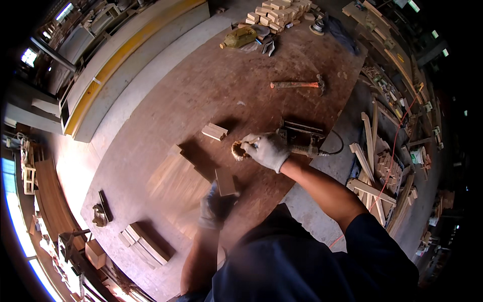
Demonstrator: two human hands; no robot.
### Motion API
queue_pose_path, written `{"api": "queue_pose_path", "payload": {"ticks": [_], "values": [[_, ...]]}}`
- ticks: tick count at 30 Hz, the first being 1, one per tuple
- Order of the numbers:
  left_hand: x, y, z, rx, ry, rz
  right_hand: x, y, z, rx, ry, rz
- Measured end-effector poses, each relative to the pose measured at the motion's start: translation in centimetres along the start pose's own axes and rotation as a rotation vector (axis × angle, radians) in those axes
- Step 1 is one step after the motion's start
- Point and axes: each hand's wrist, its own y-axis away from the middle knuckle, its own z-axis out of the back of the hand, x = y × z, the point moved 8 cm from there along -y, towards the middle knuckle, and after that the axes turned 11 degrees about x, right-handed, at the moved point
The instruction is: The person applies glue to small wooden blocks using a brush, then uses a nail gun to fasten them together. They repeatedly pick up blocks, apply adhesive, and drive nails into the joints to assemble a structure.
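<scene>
My left hand (215,207), in a grey work glove, grips a small rectangular wooden block (226,182) and holds it up near the edge of a wide pale wooden panel (173,189). My right hand (266,151), in a whitish glove, has its thumb and fingers pinched together at the rim of a small round tan thing (238,151) with a rough, crusted edge. Whatever is between those fingertips is too small to make out. A short stack of wooden pieces (215,132) lies just beyond the panel. Beside my right wrist rests a nail gun (302,141) with a hose.
On the brown worktable (201,85) lie a hammer (297,84), a yellowish plastic bottle (239,38), pliers (269,46) and a pile of wooden blocks (282,14). Wooden strips (146,244) and a dark metal tool (100,214) sit at left. Scrap wood (372,186) covers the floor at right.
</scene>
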Motion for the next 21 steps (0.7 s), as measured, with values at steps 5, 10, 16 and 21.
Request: {"api": "queue_pose_path", "payload": {"ticks": [5,10,16,21], "values": [[-2.1,0.3,-0.8,-0.068,-0.746,0.053,-1.4,-0.2,-2.1,-0.03,0.076,-0.028],[-2.4,0.3,-1.2,-0.011,-0.908,-0.04,-2.1,0.2,-1.4,-0.085,-0.042,-0.112],[0.1,-0.6,1.0,0.002,-0.485,-0.061,-4.4,1.4,-0.3,-0.131,-0.246,-0.22],[-0.4,-0.8,1.1,-0.121,-0.563,-0.114,-4.3,3.8,2.1,-0.278,-0.732,-0.303]]}}
